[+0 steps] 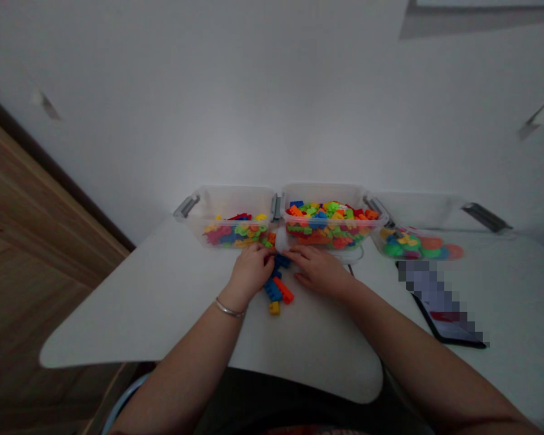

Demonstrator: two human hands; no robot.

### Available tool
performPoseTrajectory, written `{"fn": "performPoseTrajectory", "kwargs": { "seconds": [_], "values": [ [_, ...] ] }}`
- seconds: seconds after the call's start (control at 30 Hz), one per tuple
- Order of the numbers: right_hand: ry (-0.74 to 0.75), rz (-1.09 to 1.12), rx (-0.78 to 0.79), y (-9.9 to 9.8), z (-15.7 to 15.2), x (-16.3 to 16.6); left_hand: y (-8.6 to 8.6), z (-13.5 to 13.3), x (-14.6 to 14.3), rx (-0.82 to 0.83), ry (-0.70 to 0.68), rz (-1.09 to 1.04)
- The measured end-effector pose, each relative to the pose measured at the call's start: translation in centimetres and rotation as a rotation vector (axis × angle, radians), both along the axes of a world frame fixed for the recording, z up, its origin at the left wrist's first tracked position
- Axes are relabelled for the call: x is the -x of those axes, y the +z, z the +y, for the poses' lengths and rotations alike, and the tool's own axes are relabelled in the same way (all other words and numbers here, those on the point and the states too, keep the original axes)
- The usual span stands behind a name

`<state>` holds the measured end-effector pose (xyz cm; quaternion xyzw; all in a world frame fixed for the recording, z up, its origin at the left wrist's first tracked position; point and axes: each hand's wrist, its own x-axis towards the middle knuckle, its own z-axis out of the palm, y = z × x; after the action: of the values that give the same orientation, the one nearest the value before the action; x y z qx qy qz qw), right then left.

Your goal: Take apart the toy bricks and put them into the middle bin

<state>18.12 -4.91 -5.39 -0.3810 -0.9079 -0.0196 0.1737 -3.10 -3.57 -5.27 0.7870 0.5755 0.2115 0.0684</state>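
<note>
On the white table lies a small pile of toy building blocks: dark blue blocks [280, 262], a blue block [272, 289], a red-orange block [284, 291] and a yellow block [274, 308]. My left hand [252, 267], with a bangle at its wrist, is at the pile's left side. Its fingers are curled together, and whatever they hold is hidden. From the right, my right hand [321, 270] reaches towards the dark blue blocks with fingers stretched and apart. Its fingertips are close to them; I cannot tell whether they touch.
Behind my hands stand a left clear bin [236, 196] and a middle clear bin [330, 192], both with colourful blocks. A right clear bin [426, 208] holds rounded coloured pieces. A dark-edged phone or tablet [439, 308] lies at the right. The wall [272, 96] rises behind the table [163, 314].
</note>
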Motion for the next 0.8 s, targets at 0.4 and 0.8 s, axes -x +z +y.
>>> {"fn": "performPoseTrajectory", "kwargs": {
  "seconds": [0.4,0.8],
  "values": [
    [0.002,-0.082,0.044,0.35,-0.3,0.01,0.35,-0.31,-0.36,-0.007,-0.108,0.034],
    [0.018,-0.136,0.082,0.76,-0.37,0.05,0.75,-0.25,0.01,-0.025,-0.119,-0.012]
  ]
}}
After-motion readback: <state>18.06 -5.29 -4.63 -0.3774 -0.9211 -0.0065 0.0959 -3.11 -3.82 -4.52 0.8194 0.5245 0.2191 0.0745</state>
